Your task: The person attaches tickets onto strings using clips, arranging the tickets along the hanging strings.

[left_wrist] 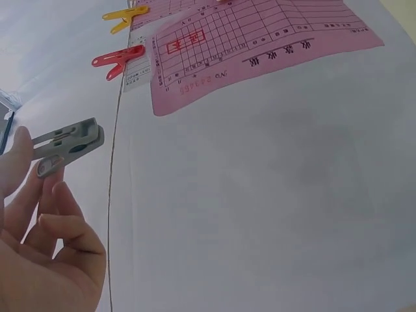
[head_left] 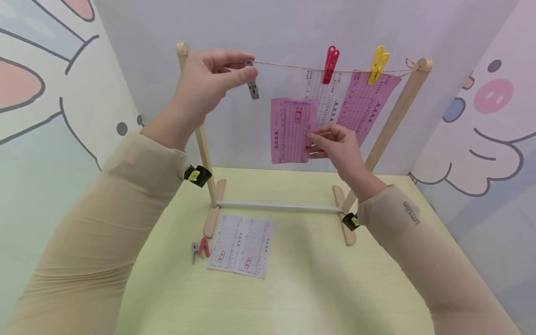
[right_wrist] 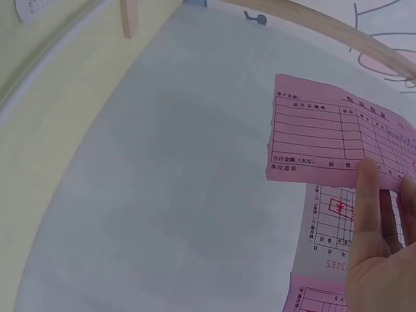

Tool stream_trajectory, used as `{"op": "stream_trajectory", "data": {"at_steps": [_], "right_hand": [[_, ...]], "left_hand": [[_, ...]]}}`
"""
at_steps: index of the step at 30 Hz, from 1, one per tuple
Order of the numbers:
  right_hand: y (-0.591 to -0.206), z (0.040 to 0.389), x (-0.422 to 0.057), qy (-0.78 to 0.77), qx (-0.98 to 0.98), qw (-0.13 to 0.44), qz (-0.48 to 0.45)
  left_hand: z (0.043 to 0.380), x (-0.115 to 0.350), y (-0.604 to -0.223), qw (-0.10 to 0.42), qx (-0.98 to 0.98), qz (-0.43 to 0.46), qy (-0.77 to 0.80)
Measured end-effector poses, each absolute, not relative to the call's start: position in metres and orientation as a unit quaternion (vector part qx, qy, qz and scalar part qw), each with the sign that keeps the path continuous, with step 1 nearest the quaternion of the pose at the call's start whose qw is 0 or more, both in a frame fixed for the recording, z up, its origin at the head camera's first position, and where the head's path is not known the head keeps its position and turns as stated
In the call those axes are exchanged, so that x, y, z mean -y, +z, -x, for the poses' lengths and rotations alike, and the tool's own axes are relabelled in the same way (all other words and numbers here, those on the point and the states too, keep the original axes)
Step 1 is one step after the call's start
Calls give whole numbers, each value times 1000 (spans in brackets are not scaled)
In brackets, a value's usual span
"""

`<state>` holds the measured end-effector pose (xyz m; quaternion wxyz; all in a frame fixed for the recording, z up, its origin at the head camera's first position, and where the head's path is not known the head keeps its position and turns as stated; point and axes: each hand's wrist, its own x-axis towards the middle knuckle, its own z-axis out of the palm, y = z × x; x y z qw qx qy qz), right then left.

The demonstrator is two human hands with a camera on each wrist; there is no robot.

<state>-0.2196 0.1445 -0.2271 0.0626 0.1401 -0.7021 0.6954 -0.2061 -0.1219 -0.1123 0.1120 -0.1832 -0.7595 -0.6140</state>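
Observation:
My left hand [head_left: 203,86] pinches a grey clothespin [head_left: 253,89] between thumb and fingers, close to the string [head_left: 284,65] of a wooden rack. In the left wrist view the clothespin's tip is beside the string, apart from it. With thumb and fingers, my right hand [head_left: 341,148] grips the right edge of a pink receipt slip [head_left: 291,132] below the string. Behind that slip hang a white receipt slip [head_left: 313,86], under a red clothespin [head_left: 330,66], and another pink slip [head_left: 362,102], under a yellow clothespin [head_left: 378,65].
Two printed white slips [head_left: 240,244] lie side by side on the pale table [head_left: 318,288]. Left of them are a red clothespin [head_left: 204,246] and a grey clothespin [head_left: 194,252]. Wooden posts [head_left: 393,111] and a white crossbar [head_left: 276,206] form the rack. Cartoon-printed walls flank the table.

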Motion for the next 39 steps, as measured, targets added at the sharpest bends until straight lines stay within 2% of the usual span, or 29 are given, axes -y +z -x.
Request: {"op": "stream_trajectory", "data": {"at_steps": [12,19,39], "right_hand": [[-205,225,-136,689,712,51,-127],[-196,228,-129,701,703,42,-116],[-185,233,-117,719,690,30,-82]], "left_hand": [[211,112,-94,105,746,154,-640],[217,105,-86,129,728,161,-654],[235,86,-71,150,730,133,-654]]}}
